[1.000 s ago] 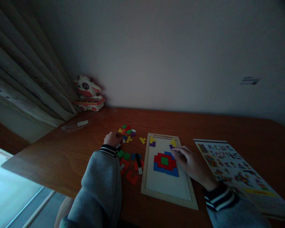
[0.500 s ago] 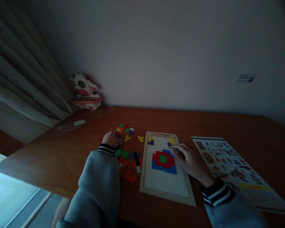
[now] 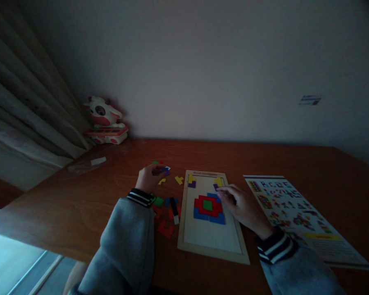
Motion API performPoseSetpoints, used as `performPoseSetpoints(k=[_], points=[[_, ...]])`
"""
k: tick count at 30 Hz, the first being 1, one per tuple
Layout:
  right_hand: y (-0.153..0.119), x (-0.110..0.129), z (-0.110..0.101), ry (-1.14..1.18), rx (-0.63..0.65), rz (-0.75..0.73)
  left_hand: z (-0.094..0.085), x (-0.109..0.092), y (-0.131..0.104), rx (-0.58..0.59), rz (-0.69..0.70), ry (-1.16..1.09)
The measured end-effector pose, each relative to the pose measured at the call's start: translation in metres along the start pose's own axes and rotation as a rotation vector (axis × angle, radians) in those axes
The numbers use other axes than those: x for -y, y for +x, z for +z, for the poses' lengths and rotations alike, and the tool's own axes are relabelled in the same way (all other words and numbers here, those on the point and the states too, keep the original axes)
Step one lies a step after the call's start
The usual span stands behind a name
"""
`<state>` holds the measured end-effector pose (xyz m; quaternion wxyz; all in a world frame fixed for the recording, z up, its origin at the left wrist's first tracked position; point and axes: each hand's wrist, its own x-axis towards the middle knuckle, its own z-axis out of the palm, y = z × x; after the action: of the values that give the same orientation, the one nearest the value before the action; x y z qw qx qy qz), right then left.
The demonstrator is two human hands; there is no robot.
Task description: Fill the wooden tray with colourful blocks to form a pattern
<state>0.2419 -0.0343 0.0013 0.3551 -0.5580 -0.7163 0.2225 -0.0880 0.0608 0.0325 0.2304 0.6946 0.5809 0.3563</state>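
My left hand [image 3: 148, 178] is lifting off the loose pile, its grip now pinching a small blue puzzle piece [image 3: 164, 169] just above the table [image 3: 89, 200]. My right hand [image 3: 238, 203] is staying on the wooden puzzle board [image 3: 211, 233], fingertips curled beside the red-and-blue pattern [image 3: 209, 207], holding nothing I can make out. A pattern sheet [image 3: 295, 213] is lying right; a toy cow [image 3: 103, 121] is sitting in the dim corner.
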Motion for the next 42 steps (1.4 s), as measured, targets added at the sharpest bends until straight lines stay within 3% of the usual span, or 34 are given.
performPoseSetpoints(k=[5, 9, 13, 17, 21, 27, 31, 35, 38, 42], points=[[0.000, 0.000, 0.001, 0.013, -0.002, 0.007, 0.051, -0.026, -0.015, 0.199, 0.205, -0.247], [0.000, 0.001, 0.000, -0.022, 0.000, 0.003, 0.070, -0.038, -0.027, 0.306, 0.264, -0.280], [0.000, 0.004, -0.003, -0.059, -0.024, -0.021, 0.072, -0.040, -0.031, 0.235, 0.381, -0.183], [0.000, 0.004, -0.002, -0.065, -0.029, -0.030, 0.075, -0.037, -0.031, 0.241, 0.268, -0.179], [0.000, 0.002, 0.000, -0.055, -0.026, -0.035, 0.077, -0.040, -0.030, 0.260, 0.254, -0.146], [0.000, 0.004, -0.002, -0.048, -0.042, -0.052, 0.079, -0.042, -0.029, 0.345, 0.200, -0.359], [0.000, 0.007, -0.004, -0.054, -0.044, -0.053, 0.078, -0.041, -0.031, 0.324, 0.282, -0.348], [0.001, 0.008, -0.004, -0.065, -0.052, -0.047, 0.074, -0.046, -0.032, 0.224, 0.392, -0.253], [0.001, 0.008, -0.004, -0.068, -0.064, -0.057, 0.075, -0.045, -0.030, 0.202, 0.287, -0.338], [0.001, 0.007, -0.004, -0.067, -0.061, -0.055, 0.078, -0.041, -0.027, 0.291, 0.053, -0.707]])
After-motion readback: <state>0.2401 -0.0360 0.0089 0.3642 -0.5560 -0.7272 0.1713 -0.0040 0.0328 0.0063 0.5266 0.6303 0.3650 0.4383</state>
